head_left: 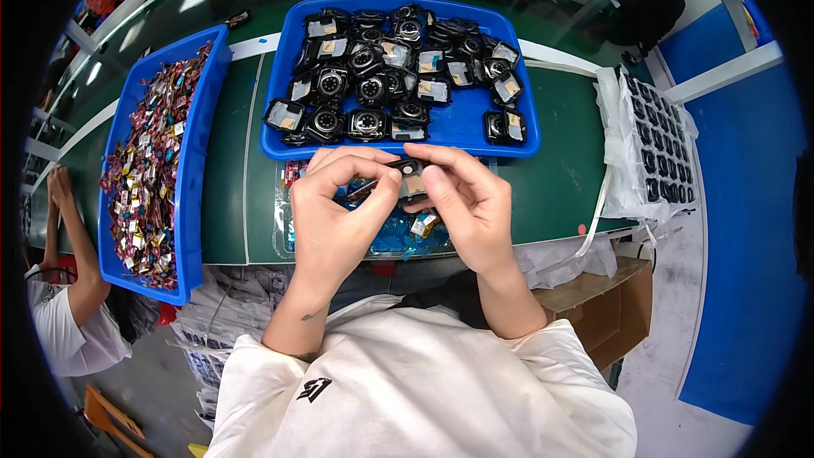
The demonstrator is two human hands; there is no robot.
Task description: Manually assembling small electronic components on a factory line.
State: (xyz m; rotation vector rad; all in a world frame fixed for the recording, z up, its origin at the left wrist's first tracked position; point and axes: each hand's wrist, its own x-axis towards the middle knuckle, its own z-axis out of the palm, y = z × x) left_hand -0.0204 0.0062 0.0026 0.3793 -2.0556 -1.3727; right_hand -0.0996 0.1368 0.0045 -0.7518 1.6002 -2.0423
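Observation:
Over the near edge of the green bench, a black smartwatch case (411, 186) with a tan patch on its face is held between both hands. My left hand (337, 208) pinches its upper left side between thumb and fingers. From the other side, my right hand (473, 203) grips it, thumb on the front and fingers behind. Under the hands lies a clear tray with blue film (398, 237) and small coloured parts, partly hidden. Just beyond stands a blue tray (468, 123) heaped with black smartwatch cases (370, 89), some face up, others showing silver and tan insides.
To the left, a long blue bin (192, 195) holds many small red, yellow and white parts (144, 178). White-wrapped trays of black cases (657, 140) stand at the right. A cardboard box (623, 314) sits below the bench. Another person's arms (72, 220) rest at far left.

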